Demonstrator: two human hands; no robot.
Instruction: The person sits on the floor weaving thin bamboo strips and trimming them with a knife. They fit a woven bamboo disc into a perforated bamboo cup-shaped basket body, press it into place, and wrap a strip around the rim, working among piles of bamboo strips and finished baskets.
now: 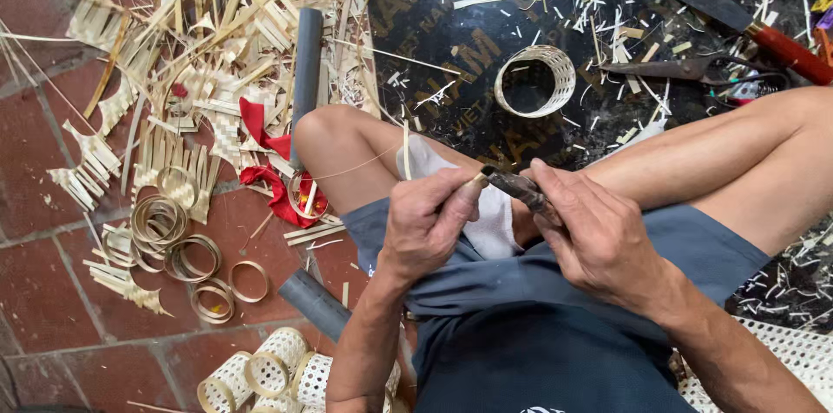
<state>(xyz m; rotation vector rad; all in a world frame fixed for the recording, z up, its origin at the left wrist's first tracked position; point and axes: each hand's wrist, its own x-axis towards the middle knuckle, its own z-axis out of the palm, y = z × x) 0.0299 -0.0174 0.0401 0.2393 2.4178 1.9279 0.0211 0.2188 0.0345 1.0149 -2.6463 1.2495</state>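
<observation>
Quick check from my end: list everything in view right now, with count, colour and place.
Small knife: one, dark, in right hand.
Bamboo strip: one, pale, pinched by left hand.
White cloth: one, over the thigh.
Woven ring: one, cream, on black board.
Big knife: one, red handle, top right.
Scissors: one, dark, beside it.
Bamboo hoops: several, tan, on brick floor.
Grey pipes: two, left of knee.
Red cloth: one, by hoops.
Left hand, right hand: at lap.

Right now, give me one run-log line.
left hand: pinches bamboo strip | right hand: holds small knife at strip | woven ring on mat
</observation>
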